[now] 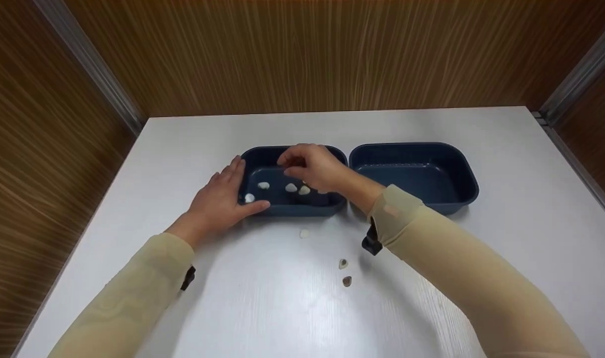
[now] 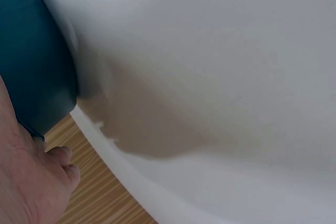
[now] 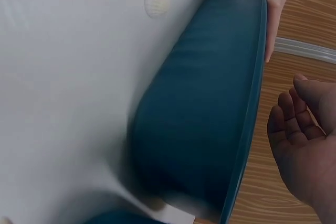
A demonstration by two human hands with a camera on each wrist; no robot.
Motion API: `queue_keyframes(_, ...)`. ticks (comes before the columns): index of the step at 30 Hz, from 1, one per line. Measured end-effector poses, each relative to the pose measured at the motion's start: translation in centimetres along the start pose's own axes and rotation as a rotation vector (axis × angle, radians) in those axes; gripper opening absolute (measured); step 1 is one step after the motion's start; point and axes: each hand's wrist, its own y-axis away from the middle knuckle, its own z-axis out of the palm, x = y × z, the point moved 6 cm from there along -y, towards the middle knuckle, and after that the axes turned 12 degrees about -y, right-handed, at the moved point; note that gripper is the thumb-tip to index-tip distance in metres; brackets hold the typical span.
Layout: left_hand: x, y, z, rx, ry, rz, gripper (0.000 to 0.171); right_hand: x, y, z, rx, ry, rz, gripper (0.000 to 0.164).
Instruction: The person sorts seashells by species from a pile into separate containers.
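A dark blue rectangular basin stands in the middle of the table, with several small pale seashells on its floor. Along its left end lies my left hand, fingers straight at the rim and thumb extended over the front edge. My right hand hovers above the basin's right half, fingers loosely bent; in the right wrist view nothing shows between them. In front of the basin a whitish shell lies on the table. Two darker shells, one grey-centred and one brown, lie nearer me.
A second blue basin stands close to the right of the first, with no shells visible inside. Beneath everything is a white table. Wood-grain panels rise behind the table and at both sides.
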Motion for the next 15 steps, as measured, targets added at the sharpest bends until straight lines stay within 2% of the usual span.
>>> queue_keyframes(6,-0.4,0.0,-0.1,-0.008,0.003,-0.006,0.127,-0.8,1.0,-0.4,-0.007,0.014,-0.042,0.021)
queue_keyframes(15,-0.7,0.2,0.0,-0.011,-0.011,-0.010,0.128,-2.5,4.3,0.1,-0.056,0.012,-0.185,0.021)
